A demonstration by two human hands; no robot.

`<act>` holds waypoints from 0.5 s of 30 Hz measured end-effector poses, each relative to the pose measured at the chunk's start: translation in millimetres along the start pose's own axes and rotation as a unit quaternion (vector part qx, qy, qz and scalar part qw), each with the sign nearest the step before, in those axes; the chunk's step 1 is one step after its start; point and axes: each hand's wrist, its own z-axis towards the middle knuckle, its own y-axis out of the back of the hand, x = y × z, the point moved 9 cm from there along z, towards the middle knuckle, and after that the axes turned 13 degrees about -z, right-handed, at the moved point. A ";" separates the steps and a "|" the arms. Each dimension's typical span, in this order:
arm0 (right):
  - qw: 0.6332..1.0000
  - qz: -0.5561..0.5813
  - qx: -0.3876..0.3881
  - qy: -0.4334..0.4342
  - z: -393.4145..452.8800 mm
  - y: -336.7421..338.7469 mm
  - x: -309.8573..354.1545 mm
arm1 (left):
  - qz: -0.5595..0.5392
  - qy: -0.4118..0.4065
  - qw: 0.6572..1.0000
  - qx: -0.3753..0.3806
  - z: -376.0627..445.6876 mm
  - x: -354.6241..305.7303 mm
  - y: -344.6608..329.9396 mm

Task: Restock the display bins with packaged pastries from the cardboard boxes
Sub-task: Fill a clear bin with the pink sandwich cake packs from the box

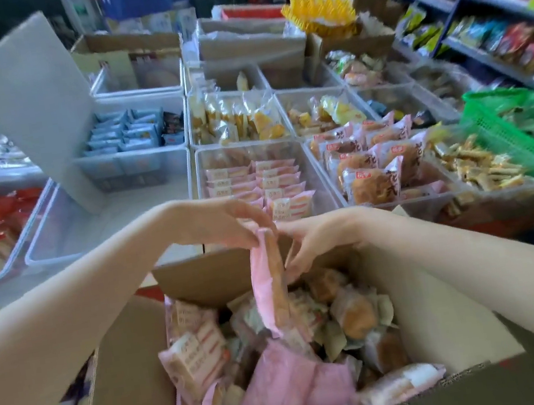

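A pink pastry packet [268, 281] hangs upright, long axis running twelve to six, over the open cardboard box [132, 378]. The left hand [226, 220] pinches its top edge; the right hand [313, 240], fingers loosely spread, touches its three o'clock side. A clear bin [197, 164] of matching packets sits at twelve o'clock.

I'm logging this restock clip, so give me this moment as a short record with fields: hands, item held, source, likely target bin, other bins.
left hand: pinches top edge of pink packet
right hand: fingers touch the same packet from the right
pink packet: hangs upright, lifted partly out of the box
box: open cardboard, holds mixed pink and clear-wrapped pastries
likely target: clear bin just beyond the box, part-filled with rows of matching pink packets
neighbour bin: round buns in pink-trimmed wrappers
green basket: far right, tilted, blurred
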 end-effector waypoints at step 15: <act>0.951 0.188 -0.246 -0.003 -29.9 129.2 -43.0 | -0.246 -0.076 0.958 -0.123 30.9 -40.8 68.3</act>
